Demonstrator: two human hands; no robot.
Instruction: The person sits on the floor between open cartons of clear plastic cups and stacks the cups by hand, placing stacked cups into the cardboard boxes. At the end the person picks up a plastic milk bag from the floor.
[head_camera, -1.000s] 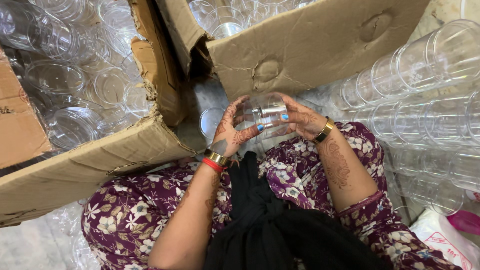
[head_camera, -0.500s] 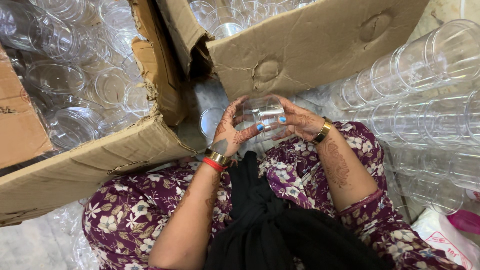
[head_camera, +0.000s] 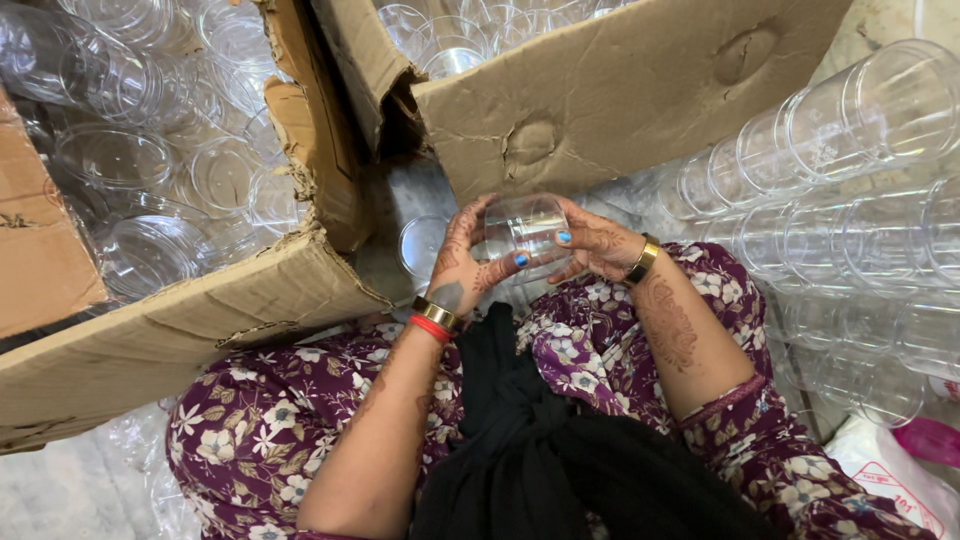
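1. Centrally, in the head view, the left hand (head_camera: 462, 268) and right hand (head_camera: 598, 245) both grip one clear plastic cup (head_camera: 525, 228) above the lap.
2. Cardboard box (head_camera: 200, 320) at left holds loose clear cups.
3. Second cardboard box (head_camera: 640, 90) lies just behind the hands.
4. Stacked cup rows (head_camera: 830, 200) lie at right.

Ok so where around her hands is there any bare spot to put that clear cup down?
Little room. The clear cup is held by the left hand and right hand. A narrow grey floor strip lies between the left cardboard box and the box flap, though another cup sits there. Stacked cups crowd the right; the floral lap is free.
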